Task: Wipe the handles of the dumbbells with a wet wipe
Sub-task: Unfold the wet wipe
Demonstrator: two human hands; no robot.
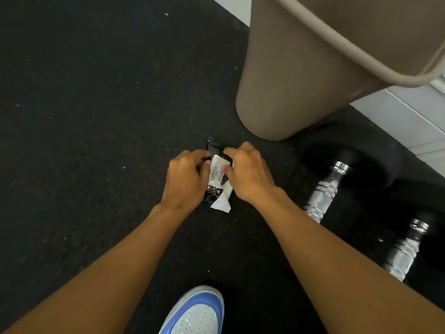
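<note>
A small black and white wet wipe packet (pixel 218 182) is held between both hands above the dark floor. My left hand (pixel 184 179) pinches its left side and my right hand (pixel 248 174) grips its top right, thumb on the white label. Two dumbbells lie on the floor to the right. The nearer-centre dumbbell (pixel 325 191) shows a knurled silver handle between black heads. The second dumbbell (pixel 404 251) lies lower right, its handle partly cut off by my right forearm.
A tall tan bin (pixel 301 80) stands just beyond the hands, to the right. A white wall base (pixel 414 116) runs along the far right. My blue and white shoe (pixel 195 312) is at the bottom. The floor is black speckled rubber (pixel 96 104).
</note>
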